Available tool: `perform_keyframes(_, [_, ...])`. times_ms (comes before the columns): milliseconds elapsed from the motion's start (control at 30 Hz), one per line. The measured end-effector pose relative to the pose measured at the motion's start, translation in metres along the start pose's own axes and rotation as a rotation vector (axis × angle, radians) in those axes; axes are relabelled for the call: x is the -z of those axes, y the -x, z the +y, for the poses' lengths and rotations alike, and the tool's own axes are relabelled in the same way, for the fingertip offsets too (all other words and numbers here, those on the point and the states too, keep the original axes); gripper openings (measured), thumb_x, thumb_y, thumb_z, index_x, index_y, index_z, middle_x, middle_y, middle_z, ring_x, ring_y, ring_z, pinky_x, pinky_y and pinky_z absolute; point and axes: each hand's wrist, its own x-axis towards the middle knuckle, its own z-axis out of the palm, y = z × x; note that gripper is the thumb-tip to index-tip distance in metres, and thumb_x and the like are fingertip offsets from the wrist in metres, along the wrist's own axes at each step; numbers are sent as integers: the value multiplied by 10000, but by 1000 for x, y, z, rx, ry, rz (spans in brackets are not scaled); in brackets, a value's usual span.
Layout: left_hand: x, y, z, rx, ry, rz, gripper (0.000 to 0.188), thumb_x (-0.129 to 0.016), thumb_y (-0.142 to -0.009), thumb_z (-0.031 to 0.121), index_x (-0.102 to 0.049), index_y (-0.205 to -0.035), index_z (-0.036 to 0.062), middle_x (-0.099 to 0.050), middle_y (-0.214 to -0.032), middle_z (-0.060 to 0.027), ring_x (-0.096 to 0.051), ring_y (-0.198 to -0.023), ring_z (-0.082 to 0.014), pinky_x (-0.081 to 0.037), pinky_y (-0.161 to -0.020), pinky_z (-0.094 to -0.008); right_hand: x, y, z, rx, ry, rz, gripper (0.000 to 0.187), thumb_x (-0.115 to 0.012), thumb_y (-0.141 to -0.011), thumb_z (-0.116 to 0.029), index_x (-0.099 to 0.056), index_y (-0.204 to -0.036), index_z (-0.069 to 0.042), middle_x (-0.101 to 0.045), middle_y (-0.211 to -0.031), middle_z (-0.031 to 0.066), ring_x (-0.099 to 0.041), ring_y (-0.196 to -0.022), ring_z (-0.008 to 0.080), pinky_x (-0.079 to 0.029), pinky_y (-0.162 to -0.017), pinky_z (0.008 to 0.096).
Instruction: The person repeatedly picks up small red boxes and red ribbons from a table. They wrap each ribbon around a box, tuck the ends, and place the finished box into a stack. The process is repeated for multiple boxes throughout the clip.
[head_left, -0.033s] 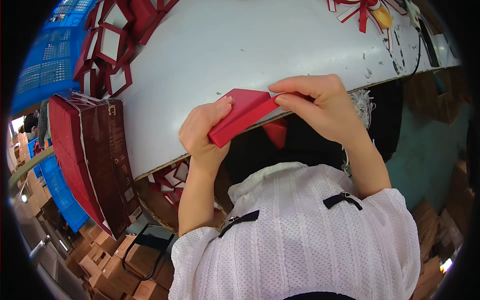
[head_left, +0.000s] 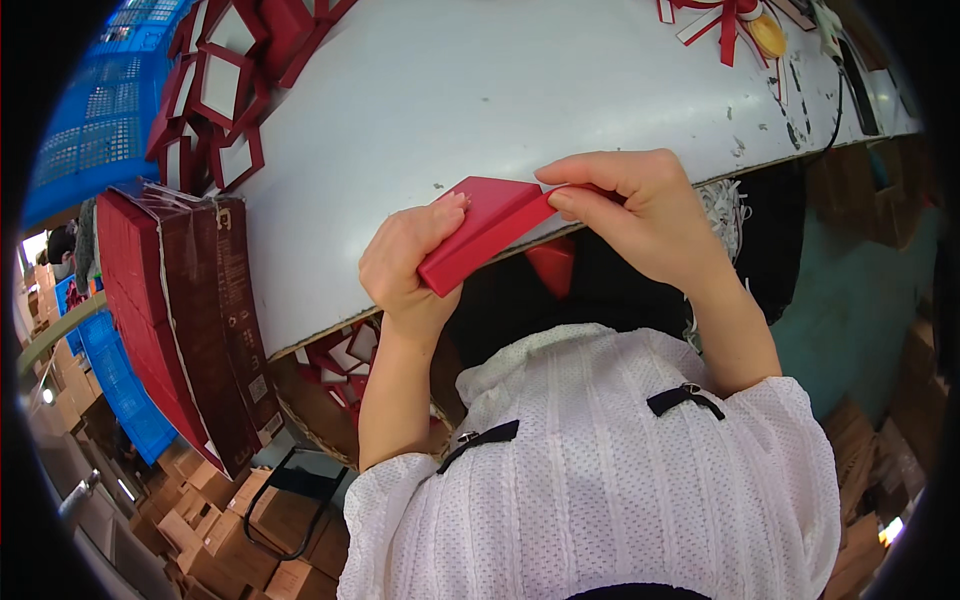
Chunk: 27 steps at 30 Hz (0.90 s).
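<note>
Grasped in the left hand [head_left: 403,258], with the thumb flat on the upper face and the palm around the near left end: a red box [head_left: 492,208], tilted, over the near edge of the worktop [head_left: 400,110]. Pinched between thumb and index finger of the right hand [head_left: 645,215], at the far right end: a red side band [head_left: 500,238] running along the near flank of the red box; impossible to tell whether a flap of it or a separate strip. Below the edge, near the hands, against dark cloth: a smaller red piece [head_left: 550,265], partly hidden. Next to the right wrist: a bundle of white strands [head_left: 724,215]. Nearer the body: a white knit top [head_left: 590,470] with two black tabs [head_left: 685,398]. Under the worktop, beside the left forearm: an open carton with red-and-white pieces [head_left: 350,355]. At left, against the side of the worktop: a dark red carton [head_left: 215,310], packed with red blocks [head_left: 132,270]. At upper left, in a heap: red-bordered trays [head_left: 222,88] with white insides, beside a blue perforated crate [head_left: 95,125]. At upper right: red-and-white ribbons [head_left: 727,40], a yellow disc [head_left: 767,36] and a black cable [head_left: 838,115]. At lower left, around a black-framed seat [head_left: 310,482]: brown cardboard boxes [head_left: 235,545]. At right: greenish floor [head_left: 850,310].
</note>
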Motion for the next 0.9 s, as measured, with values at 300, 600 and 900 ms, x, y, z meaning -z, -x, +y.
perform_keyframes(300, [0, 5, -8, 5, 88, 55, 161, -630, -627, -41, -593, -777, 3, -643, -757, -132, -627, -676, -248, -494, -620, -288, -9, -7, 2, -5, 29, -41, 127, -560, -769, -8, -627, -874, 18, -623, -695, 51, -560, -616, 80, -447, -574, 194])
perform_keyframes(600, [1, 22, -25, 449, 491, 89, 422, -606, -710, -9, -433, -1095, -23, -546, -1006, -140, -519, -969, -232, -361, -911, -355, -42, -13, -9, -131, -238, 96, 72, -593, -719, -49, -609, -744, 16, -504, -522, -5, -422, -486, 43, -347, -450, 203])
perform_keyframes(900, [42, -12, 1, 34, -877, -385, 635, -685, -589, 116, -431, -1154, -27, -491, -1139, -158, -376, -1177, -329, -190, -992, -454, -63, -17, -10, -77, -226, 163, 71, -590, -722, -48, -607, -736, 20, -482, -519, -18, -391, -489, 31, -318, -436, 200])
